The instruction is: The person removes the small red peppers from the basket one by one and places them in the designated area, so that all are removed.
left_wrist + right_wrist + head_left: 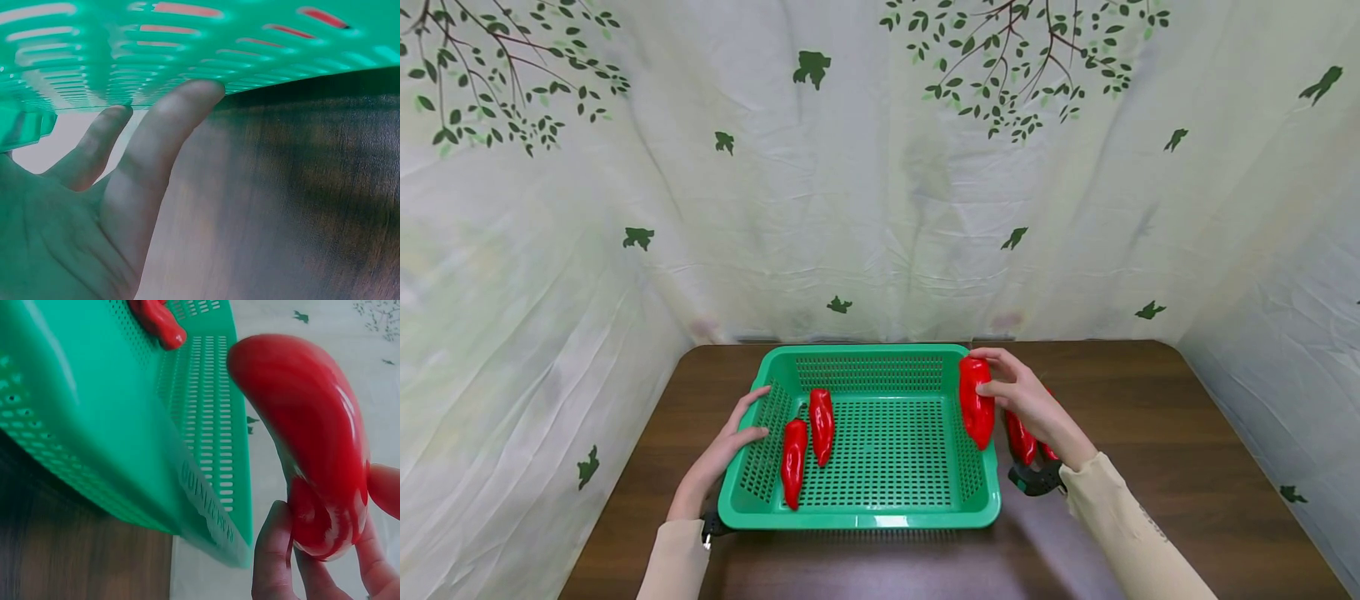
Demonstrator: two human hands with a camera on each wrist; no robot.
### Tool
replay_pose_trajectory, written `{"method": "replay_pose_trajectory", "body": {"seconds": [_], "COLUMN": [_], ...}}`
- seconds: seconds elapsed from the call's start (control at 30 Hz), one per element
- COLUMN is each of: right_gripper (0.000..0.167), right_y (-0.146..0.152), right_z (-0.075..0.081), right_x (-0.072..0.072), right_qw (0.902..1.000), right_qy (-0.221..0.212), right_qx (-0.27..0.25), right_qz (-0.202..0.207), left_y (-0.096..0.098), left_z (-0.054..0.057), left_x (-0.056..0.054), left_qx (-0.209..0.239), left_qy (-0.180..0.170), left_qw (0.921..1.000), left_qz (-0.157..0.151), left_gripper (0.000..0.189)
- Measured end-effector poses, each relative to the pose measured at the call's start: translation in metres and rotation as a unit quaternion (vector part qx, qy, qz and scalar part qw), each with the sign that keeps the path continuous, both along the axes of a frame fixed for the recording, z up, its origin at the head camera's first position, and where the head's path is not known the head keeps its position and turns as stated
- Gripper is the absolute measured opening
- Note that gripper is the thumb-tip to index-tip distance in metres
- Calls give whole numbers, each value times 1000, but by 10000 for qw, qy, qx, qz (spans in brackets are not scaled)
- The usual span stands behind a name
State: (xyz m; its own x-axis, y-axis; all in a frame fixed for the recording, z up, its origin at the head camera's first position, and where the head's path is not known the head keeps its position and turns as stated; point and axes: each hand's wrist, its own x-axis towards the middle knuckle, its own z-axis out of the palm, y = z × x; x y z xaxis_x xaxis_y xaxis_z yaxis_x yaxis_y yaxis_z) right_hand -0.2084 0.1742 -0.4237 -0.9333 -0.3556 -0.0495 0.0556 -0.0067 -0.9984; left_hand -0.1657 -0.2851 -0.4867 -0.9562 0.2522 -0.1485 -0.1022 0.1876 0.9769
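A glossy red pepper (pixel 976 404) is pinched between the thumb and fingers of my right hand (pixel 1026 400), over the right rim of a green basket (pixel 880 521). In the right wrist view the curved pepper (pixel 306 437) stands upright beside the basket's rim, thumb on one side and fingers on the other. My left hand (pixel 730 442) is at the basket's left rim, thumb and forefinger extended. From the left wrist, its fingers (pixel 165 125) reach up to the slotted wall. Inside the basket, toward the left, lie two red peppers (pixel 822 427).
More red peppers (pixel 1021 437) lie on the brown wooden table (pixel 1150 433) right of the basket, partly hidden by my right hand and wrist. A white curtain (pixel 880 208) printed with green leaves hangs behind the table and along both sides.
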Motion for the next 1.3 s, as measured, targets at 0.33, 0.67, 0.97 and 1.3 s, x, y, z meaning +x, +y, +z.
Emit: {"method": "replay_pose_trajectory", "body": {"seconds": [0.33,0.67,0.97,1.3], "right_gripper": [57,54,53,53], "right_y": [14,24,28,36], "right_z": [-1,-7,-12,-12], "right_x": [2,2,5,6], "right_qw": [9998,9996,9994,9990], "right_qy": [107,51,53,-19], "right_qx": [155,150,186,221], "right_qz": [-116,-234,-285,-399], "left_y": [0,0,0,1], "left_z": [-2,-2,-1,-2], "left_x": [-2,-1,1,-1], "left_qx": [-32,-71,9,85], "left_qy": [-53,-22,-2,51], "left_qw": [10000,10000,10000,10000], "left_qz": [42,12,8,-9], "left_gripper": [63,63,64,64]}}
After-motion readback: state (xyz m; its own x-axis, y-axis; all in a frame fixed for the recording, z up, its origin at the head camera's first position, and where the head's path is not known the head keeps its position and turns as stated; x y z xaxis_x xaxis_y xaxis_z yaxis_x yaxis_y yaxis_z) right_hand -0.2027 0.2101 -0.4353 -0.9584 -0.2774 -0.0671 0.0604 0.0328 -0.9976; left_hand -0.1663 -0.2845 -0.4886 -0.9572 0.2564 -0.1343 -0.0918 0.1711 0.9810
